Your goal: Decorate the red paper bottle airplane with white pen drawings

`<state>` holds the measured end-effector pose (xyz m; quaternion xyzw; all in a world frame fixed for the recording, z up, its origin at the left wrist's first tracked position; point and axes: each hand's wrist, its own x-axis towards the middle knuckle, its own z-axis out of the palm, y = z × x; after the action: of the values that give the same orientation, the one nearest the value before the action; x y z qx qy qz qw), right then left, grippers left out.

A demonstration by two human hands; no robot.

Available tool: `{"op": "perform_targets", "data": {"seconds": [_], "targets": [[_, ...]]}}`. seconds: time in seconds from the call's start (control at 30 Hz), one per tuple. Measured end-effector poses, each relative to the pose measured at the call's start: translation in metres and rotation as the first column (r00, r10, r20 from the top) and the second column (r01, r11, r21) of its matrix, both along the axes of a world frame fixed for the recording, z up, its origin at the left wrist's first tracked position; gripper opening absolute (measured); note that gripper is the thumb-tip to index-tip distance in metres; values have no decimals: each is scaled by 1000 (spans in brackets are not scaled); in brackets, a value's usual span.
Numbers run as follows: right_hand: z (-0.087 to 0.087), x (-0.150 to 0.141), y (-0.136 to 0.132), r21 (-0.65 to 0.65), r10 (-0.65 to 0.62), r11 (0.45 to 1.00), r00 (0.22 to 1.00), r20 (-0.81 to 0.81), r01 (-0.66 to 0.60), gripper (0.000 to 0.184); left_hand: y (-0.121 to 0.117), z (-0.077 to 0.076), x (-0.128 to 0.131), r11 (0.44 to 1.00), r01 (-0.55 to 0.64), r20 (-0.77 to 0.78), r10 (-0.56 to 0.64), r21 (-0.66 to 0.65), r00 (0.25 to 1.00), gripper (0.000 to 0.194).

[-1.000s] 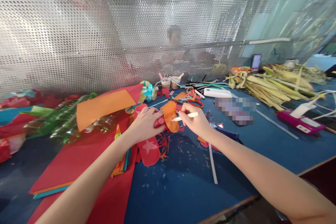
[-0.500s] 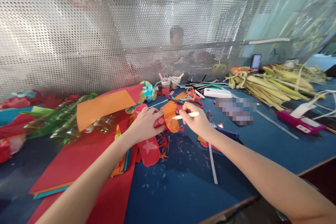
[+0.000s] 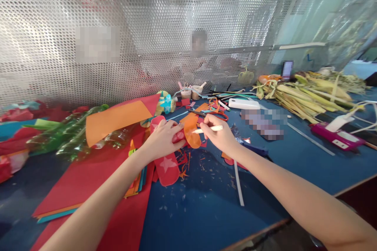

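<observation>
My right hand (image 3: pixel 218 131) pinches a slim white pen (image 3: pixel 217 128), its tip at an orange paper strip (image 3: pixel 192 131) with a rounded end. My left hand (image 3: pixel 163 138) curls over a small glossy red piece (image 3: pixel 178 136) beside that strip, holding the two together; its fingertips are partly hidden. Under the left hand lies a long red piece with rounded ends and a pale star (image 3: pixel 167 164). Behind the right hand, scissors (image 3: pixel 198 113) are partly covered by paper.
Green plastic bottles (image 3: pixel 70 133) and an orange sheet (image 3: pixel 118 119) lie left on red card (image 3: pixel 88 180). Two small cups (image 3: pixel 196 93) stand at the back. To the right are a white device (image 3: pixel 244 104), dried husks (image 3: pixel 312 96) and a purple power strip (image 3: pixel 337 137). A perforated metal panel (image 3: pixel 165 19) borders the table.
Almost nothing differs. The pen in my right hand has shifted very slightly left over the orange strip, while my left hand keeps its place.
</observation>
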<state>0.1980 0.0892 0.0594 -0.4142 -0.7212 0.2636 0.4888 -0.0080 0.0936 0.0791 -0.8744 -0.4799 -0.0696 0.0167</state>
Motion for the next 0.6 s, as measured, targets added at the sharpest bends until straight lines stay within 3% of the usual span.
{"op": "perform_targets", "data": {"seconds": [0.6], "targets": [[-1,1,1,11,-34,999,999,27,33,21,-1,1,1,1000,-19,-4,19,-11,1000,35]]}}
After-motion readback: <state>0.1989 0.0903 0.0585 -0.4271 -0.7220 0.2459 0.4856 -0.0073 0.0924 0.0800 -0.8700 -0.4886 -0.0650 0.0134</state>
